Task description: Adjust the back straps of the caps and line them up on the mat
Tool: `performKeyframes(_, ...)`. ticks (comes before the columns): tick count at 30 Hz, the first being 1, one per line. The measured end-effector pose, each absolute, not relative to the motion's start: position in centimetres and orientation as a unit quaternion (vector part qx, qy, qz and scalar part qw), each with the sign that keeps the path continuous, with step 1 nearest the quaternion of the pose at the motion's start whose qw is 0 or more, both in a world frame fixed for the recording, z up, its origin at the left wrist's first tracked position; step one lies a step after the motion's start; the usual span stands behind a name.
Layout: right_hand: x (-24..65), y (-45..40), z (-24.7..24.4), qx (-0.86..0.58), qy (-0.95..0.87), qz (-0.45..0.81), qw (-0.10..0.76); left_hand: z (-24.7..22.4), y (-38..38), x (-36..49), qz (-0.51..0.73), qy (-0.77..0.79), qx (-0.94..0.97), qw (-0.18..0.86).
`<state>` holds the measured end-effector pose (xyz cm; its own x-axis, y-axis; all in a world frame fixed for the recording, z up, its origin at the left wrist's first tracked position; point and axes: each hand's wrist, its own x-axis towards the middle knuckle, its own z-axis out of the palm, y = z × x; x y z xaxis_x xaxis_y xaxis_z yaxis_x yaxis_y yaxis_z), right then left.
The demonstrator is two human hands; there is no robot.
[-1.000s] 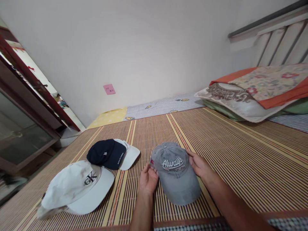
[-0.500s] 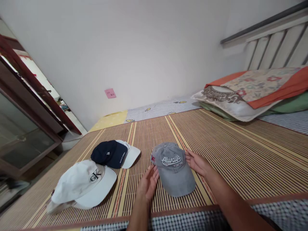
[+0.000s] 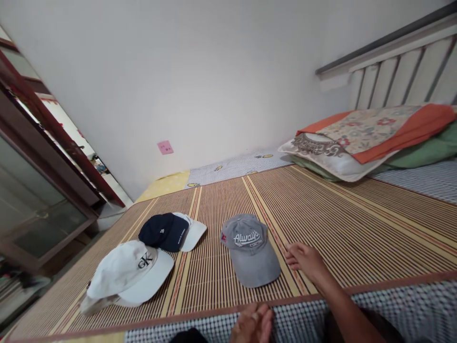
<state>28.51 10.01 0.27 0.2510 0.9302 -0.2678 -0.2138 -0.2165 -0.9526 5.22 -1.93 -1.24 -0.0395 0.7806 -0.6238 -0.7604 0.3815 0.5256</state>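
Note:
A grey baseball cap (image 3: 255,264) with white "Always" lettering rests on the striped mat, its brim toward me. To the right of it is my right hand (image 3: 305,261), apart from the cap, its fingers loosely bent and holding nothing. At the near edge of the bed my left hand (image 3: 253,324) lies palm up below the brim, empty, with loosely extended fingers. On the left sit a white cap (image 3: 121,269) with black "CK" letters and a navy cap (image 3: 160,232). Another white cap (image 3: 195,234) shows partly from behind the navy one.
The striped mat (image 3: 214,209) covers most of the bed. Pillows with a floral orange-edged cover (image 3: 378,131) are piled at the right by a white slatted headboard (image 3: 403,78). A pink note (image 3: 164,147) is on the wall. A glass-fronted cabinet (image 3: 35,214) stands at left.
Both hands have come off the sides of the grey cap. The left moved down and right to the bed edge; the right moved down beside the cap. The view shifted slightly.

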Motion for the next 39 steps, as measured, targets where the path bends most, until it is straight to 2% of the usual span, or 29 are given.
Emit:
performKeyframes(2, 28.4, 9.6, 0.2, -0.567, -0.307, 0.534, 0.546, 0.3, -2.0, 6.6, 0.542, 0.430, -0.033, 0.721)
performKeyframes(8, 27.1, 10.7, 0.1, -0.526, -0.309, 0.557, 0.563, 4.7, -0.4, 9.0, 0.590, 0.426, -0.068, 0.682)
performKeyframes(19, 26.2, 12.6, -0.7, -0.483, -0.299, 0.518, 0.640, 4.4, 1.1, 9.3, 0.613, 0.377, -0.080, 0.690)
performKeyframes(27, 26.7, 13.3, -0.3, -0.486, -0.288, 0.539, 0.625, 7.7, 2.7, 9.2, 0.625, 0.361, -0.034, 0.691)
performKeyframes(39, 26.7, 14.0, 0.6, -0.491, -0.304, 0.586, 0.568, 17.0, 9.0, 9.0, 0.613, 0.320, 0.144, 0.708)
